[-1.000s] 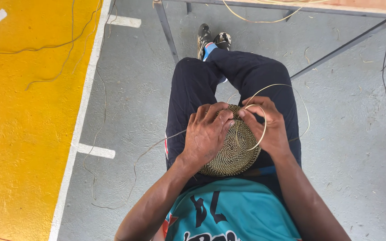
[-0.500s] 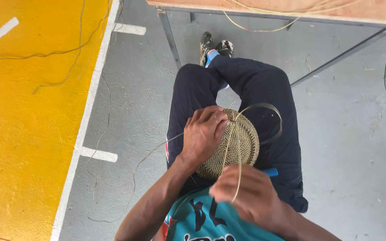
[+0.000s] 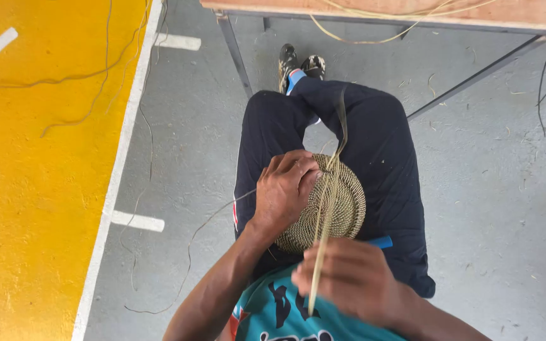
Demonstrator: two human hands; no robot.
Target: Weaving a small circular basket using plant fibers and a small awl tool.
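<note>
Nearest the camera, the right hand (image 3: 355, 278) is closed around a pale straw strand (image 3: 323, 221), pinching it near its lower end; the hand is blurred, so which fingers grip is hard to say. The strand runs nearly straight up the view, away from the body, across the woven disc (image 3: 333, 202) and on over the right thigh. The disc lies on the lap, flat side facing up, on dark trousers (image 3: 380, 139). The left hand (image 3: 285, 189) is clamped on the disc's left edge, fingers curled over the rim. A small blue object (image 3: 382, 242) shows just beside the disc's lower right edge.

Beyond the knees, the shoes (image 3: 301, 63) rest on a grey concrete floor (image 3: 488, 189) scattered with loose straw bits. A yellow painted area (image 3: 33, 189) with white lines lies to the left. Farthest off, a wooden table (image 3: 412, 12) on metal legs crosses the top, with open floor on both sides of the legs.
</note>
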